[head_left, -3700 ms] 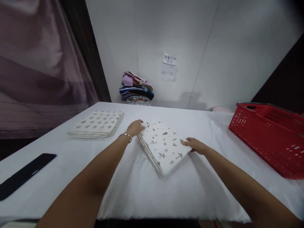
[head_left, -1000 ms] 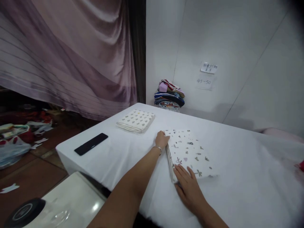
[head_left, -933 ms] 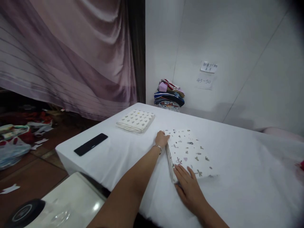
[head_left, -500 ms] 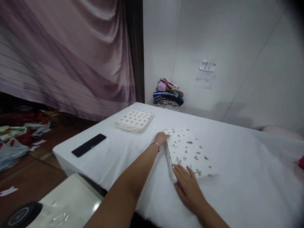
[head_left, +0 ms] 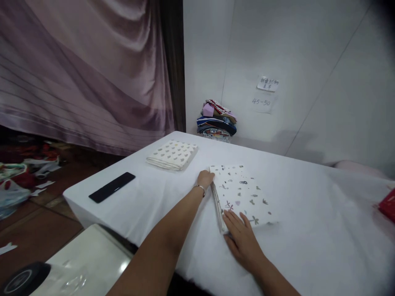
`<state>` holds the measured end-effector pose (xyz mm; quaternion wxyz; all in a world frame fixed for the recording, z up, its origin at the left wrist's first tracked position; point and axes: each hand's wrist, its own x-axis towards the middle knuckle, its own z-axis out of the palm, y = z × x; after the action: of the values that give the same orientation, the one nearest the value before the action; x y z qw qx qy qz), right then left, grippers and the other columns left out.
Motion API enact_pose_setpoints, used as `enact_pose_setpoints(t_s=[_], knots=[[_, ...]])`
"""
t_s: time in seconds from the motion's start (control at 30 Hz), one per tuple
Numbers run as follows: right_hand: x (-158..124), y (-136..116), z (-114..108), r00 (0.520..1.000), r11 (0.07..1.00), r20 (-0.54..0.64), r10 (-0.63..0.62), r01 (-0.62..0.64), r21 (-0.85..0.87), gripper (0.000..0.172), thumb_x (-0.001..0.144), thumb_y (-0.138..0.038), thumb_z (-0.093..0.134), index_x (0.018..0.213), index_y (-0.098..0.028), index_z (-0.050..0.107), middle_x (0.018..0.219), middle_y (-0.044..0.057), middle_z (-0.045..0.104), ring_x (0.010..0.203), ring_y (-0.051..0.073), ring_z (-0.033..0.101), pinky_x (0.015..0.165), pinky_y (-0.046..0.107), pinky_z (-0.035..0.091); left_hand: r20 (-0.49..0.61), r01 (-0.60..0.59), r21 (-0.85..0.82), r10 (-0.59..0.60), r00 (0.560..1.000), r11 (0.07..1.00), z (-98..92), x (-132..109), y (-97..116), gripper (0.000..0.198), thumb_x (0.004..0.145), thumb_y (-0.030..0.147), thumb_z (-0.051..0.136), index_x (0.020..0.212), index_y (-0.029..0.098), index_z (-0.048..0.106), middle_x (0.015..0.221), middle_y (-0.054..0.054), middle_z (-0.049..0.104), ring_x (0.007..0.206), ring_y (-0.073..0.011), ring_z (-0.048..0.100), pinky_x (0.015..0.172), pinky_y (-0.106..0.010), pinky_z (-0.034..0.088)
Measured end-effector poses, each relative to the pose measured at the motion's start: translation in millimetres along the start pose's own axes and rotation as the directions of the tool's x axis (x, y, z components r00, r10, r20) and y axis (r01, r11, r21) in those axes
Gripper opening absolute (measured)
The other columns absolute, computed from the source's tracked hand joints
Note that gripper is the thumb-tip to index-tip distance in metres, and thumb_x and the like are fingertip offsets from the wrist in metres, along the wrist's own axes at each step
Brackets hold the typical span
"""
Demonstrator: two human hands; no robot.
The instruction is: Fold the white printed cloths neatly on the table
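- Here, watched from my remote post, a white folded cloth [head_left: 240, 193] printed with small motifs lies flat on the white-covered surface [head_left: 308, 197], its stacked layers showing along the left edge.
- My left hand [head_left: 205, 179], a bracelet [head_left: 201, 189] at its wrist, touches the cloth's far left corner; most of its fingers are hidden from me, so I cannot tell whether that grip is clamped on the fabric or merely resting against it.
- My right hand [head_left: 242, 242] lies palm down at the near left corner, fingers extended over the print and thumb spread away from them; that grip is apart, pressing on the cloth from above.
- Beyond my left hand, near the far left corner of the surface, I see a second folded cloth [head_left: 173, 154], white with rows of grey motifs; a black slab [head_left: 112, 187] lies nearer, at the left edge.
- Past the far edge, a stack of folded textiles [head_left: 216, 119] stands against a pale wall [head_left: 324, 41], where two paper signs [head_left: 268, 84] hang, the lower reading "45-50".
- A red object [head_left: 388, 205] is cut off at my far right; a mauve curtain [head_left: 92, 74] drapes at left, above a tiled floor [head_left: 58, 222] with a plastic bag [head_left: 12, 197].
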<state>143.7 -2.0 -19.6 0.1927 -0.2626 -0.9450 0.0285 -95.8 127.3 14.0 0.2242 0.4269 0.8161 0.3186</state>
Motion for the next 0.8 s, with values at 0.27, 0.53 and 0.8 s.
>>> enact_pose_setpoints(t_s=[0.27, 0.53, 0.8], knots=[[0.9, -0.8, -1.8, 1.000, 1.000, 0.020, 0.014, -0.014, 0.006, 0.061, 0.085, -0.014, 0.040, 0.144, -0.021, 0.023, 0.144, 0.006, 0.034, 0.134, 0.022, 0.027, 0.108, 0.051, 0.024, -0.043, -0.010, 0.022, 0.011, 0.999, 1.000, 1.6, -4.1, 1.0, 0.021, 0.074, 0.029, 0.053, 0.069, 0.013, 0.065, 0.071, -0.009, 0.067, 0.067, -0.0174, 0.061, 0.054, -0.023, 0.036], [1.2, -0.2, -2.0, 1.000, 0.999, -0.004, 0.006, -0.006, 0.034, 0.061, 0.084, -0.015, 0.040, 0.143, -0.022, 0.024, 0.143, 0.007, 0.037, 0.133, 0.023, 0.030, 0.108, 0.050, 0.024, -0.056, -0.022, 0.052, 0.025, 0.998, 0.998, 2.4, -4.7, -2.7, 0.021, 0.073, 0.028, 0.051, 0.069, 0.013, 0.065, 0.074, -0.009, 0.067, 0.068, -0.0172, 0.061, 0.052, -0.023, 0.034], [2.2, -1.9, -4.9, 1.000, 0.999, -0.012, 0.015, -0.015, 0.050, 0.061, 0.084, -0.015, 0.041, 0.143, -0.021, 0.026, 0.143, 0.008, 0.037, 0.133, 0.023, 0.029, 0.108, 0.050, 0.023, -0.003, -0.042, 0.098, 0.043, 0.999, 0.994, -2.1, 1.4, -3.4, 0.025, 0.075, 0.036, 0.056, 0.074, 0.013, 0.066, 0.081, -0.011, 0.069, 0.080, -0.0207, 0.063, 0.063, -0.023, 0.041]])
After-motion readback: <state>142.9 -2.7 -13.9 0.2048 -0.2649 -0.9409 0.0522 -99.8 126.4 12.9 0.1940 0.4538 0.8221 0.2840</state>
